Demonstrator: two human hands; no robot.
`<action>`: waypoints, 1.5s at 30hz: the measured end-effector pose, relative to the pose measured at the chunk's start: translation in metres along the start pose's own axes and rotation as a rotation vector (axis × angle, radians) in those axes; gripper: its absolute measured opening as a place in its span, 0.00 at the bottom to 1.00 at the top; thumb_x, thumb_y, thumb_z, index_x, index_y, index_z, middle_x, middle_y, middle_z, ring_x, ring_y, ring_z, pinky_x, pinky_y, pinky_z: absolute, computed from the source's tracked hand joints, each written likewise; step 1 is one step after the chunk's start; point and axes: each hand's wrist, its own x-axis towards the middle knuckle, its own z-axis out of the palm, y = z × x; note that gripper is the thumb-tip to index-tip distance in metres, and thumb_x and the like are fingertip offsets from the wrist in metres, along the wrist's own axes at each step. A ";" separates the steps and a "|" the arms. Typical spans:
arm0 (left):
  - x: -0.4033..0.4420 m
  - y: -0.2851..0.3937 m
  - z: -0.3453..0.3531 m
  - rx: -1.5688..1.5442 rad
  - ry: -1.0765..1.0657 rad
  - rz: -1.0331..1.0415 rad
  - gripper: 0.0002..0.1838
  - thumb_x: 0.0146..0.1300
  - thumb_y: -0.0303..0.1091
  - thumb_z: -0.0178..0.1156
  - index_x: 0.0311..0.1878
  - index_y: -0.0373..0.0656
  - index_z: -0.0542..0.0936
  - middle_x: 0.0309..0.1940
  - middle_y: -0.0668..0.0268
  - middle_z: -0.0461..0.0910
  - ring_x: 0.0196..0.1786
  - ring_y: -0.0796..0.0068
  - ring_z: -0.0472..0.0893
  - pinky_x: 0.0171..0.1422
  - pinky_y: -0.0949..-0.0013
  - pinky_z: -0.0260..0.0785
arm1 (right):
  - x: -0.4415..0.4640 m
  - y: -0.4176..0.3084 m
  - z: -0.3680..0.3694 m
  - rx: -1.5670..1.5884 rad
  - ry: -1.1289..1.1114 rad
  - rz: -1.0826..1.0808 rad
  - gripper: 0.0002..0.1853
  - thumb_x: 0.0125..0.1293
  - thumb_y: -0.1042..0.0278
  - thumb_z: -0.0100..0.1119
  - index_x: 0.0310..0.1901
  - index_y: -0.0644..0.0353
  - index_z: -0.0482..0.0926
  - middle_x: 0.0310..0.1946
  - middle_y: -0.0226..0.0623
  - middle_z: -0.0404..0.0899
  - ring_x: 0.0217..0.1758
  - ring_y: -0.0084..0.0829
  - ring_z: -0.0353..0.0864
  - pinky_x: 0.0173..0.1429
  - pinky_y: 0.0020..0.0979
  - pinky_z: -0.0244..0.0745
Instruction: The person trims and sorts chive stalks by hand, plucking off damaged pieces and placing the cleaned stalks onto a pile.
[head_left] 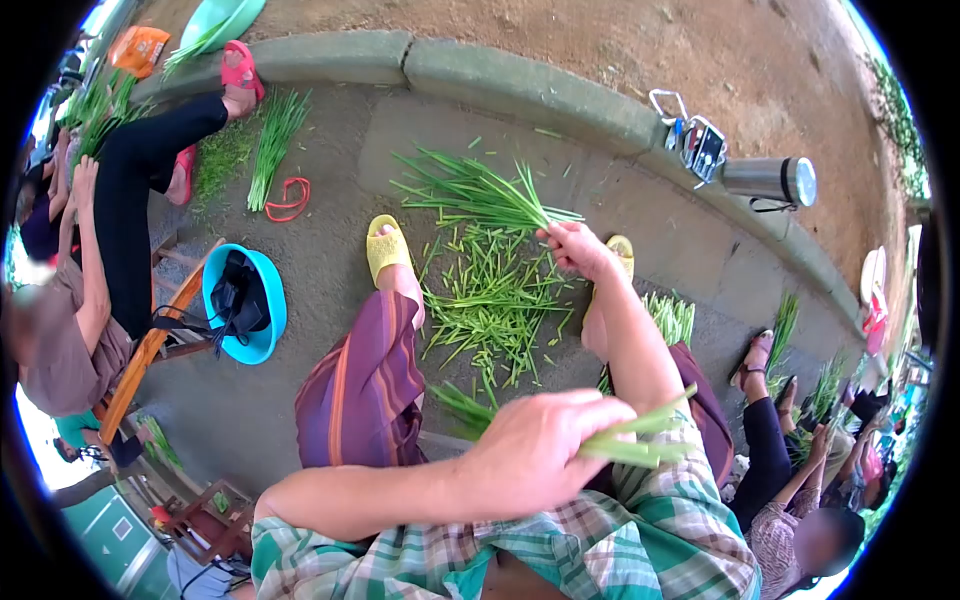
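Note:
My left hand (530,455) is closed around a bundle of green stalks (640,440), with pale ends out to the right and leafy ends to the left, over my lap. Farther forward, my right hand (578,250) pinches one end of a long green bunch (470,190) that lies on the ground. Just below that bunch, short cut green pieces (495,310) are heaped on the pavement between my yellow sandals (387,250). More pale-ended stalks (670,318) lie beside my leg on the right.
A blue basin (270,315) holding dark items is at left, near a seated person (80,330) and a stalk bundle (275,150). A curb (530,85) crosses behind, with a metal flask (768,182) and a small device (700,148). Other people sit at lower right.

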 end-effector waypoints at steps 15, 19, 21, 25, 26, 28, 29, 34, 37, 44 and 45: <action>0.030 0.001 -0.044 0.998 0.792 0.542 0.18 0.58 0.28 0.57 0.53 0.41 0.81 0.54 0.61 0.75 0.44 0.68 0.81 0.47 0.65 0.77 | -0.235 -0.147 0.062 0.082 -0.051 -0.407 0.15 0.74 0.58 0.54 0.51 0.62 0.77 0.32 0.24 0.79 0.26 0.13 0.74 0.25 0.18 0.68; 0.027 0.004 -0.047 1.023 0.743 0.606 0.23 0.56 0.30 0.58 0.57 0.43 0.79 0.63 0.63 0.71 0.44 0.70 0.80 0.48 0.69 0.77 | -0.274 -0.130 0.072 0.292 -0.126 -0.417 0.12 0.74 0.64 0.52 0.50 0.63 0.77 0.31 0.27 0.78 0.24 0.15 0.72 0.23 0.19 0.65; 0.024 0.002 -0.049 1.019 0.699 0.648 0.23 0.54 0.30 0.59 0.56 0.43 0.80 0.65 0.64 0.71 0.44 0.71 0.80 0.47 0.70 0.78 | -0.286 -0.119 0.070 0.290 -0.199 -0.380 0.11 0.74 0.67 0.49 0.49 0.64 0.77 0.30 0.27 0.77 0.21 0.15 0.70 0.21 0.21 0.63; 0.022 -0.007 -0.045 1.055 0.656 0.672 0.19 0.53 0.30 0.59 0.50 0.42 0.82 0.58 0.63 0.77 0.42 0.70 0.82 0.47 0.69 0.79 | -0.302 -0.103 0.073 0.406 -0.323 -0.298 0.11 0.76 0.66 0.44 0.47 0.62 0.74 0.23 0.26 0.68 0.17 0.16 0.62 0.19 0.21 0.56; 0.022 -0.008 -0.045 1.030 0.623 0.681 0.19 0.52 0.29 0.60 0.49 0.42 0.82 0.55 0.63 0.79 0.42 0.69 0.82 0.47 0.69 0.79 | -0.303 -0.103 0.074 0.341 -0.309 -0.299 0.14 0.78 0.60 0.41 0.46 0.60 0.74 0.21 0.26 0.65 0.16 0.17 0.59 0.19 0.21 0.54; 0.024 -0.008 -0.046 1.005 0.586 0.690 0.18 0.52 0.29 0.60 0.49 0.43 0.82 0.51 0.63 0.81 0.43 0.68 0.83 0.47 0.68 0.79 | -0.306 -0.106 0.076 0.368 -0.337 -0.324 0.17 0.79 0.55 0.40 0.46 0.60 0.74 0.20 0.27 0.65 0.16 0.17 0.59 0.19 0.22 0.55; 0.026 -0.008 -0.048 0.962 0.602 0.684 0.19 0.53 0.29 0.60 0.50 0.42 0.82 0.50 0.62 0.82 0.44 0.67 0.83 0.47 0.68 0.79 | -0.310 -0.108 0.079 0.397 -0.363 -0.346 0.20 0.79 0.50 0.39 0.46 0.60 0.74 0.20 0.27 0.66 0.16 0.18 0.59 0.18 0.22 0.55; 0.038 0.000 -0.068 0.301 0.801 0.525 0.12 0.56 0.27 0.67 0.44 0.43 0.86 0.40 0.56 0.86 0.41 0.61 0.86 0.48 0.66 0.78 | -0.305 -0.134 0.080 0.320 -0.218 -0.574 0.39 0.76 0.34 0.24 0.48 0.64 0.78 0.23 0.29 0.72 0.19 0.22 0.68 0.25 0.24 0.67; 0.033 0.011 -0.095 -0.071 0.828 0.216 0.12 0.63 0.41 0.68 0.47 0.51 0.87 0.34 0.76 0.86 0.30 0.91 0.74 0.34 0.77 0.67 | -0.295 -0.144 0.074 0.386 -0.088 -0.651 0.34 0.77 0.38 0.29 0.48 0.63 0.79 0.27 0.26 0.75 0.25 0.20 0.73 0.33 0.23 0.73; 0.028 0.007 -0.129 -0.328 0.931 0.295 0.11 0.63 0.33 0.68 0.48 0.42 0.86 0.39 0.72 0.85 0.39 0.87 0.78 0.41 0.82 0.67 | -0.284 -0.149 0.073 0.355 0.016 -0.711 0.25 0.78 0.47 0.40 0.48 0.60 0.80 0.29 0.23 0.76 0.28 0.17 0.73 0.36 0.21 0.73; 0.028 0.004 -0.133 -0.368 0.953 0.288 0.11 0.62 0.35 0.70 0.47 0.43 0.86 0.38 0.72 0.85 0.39 0.86 0.79 0.39 0.80 0.66 | -0.283 -0.148 0.075 0.334 0.040 -0.712 0.23 0.78 0.48 0.42 0.47 0.60 0.80 0.30 0.23 0.77 0.29 0.16 0.73 0.36 0.21 0.73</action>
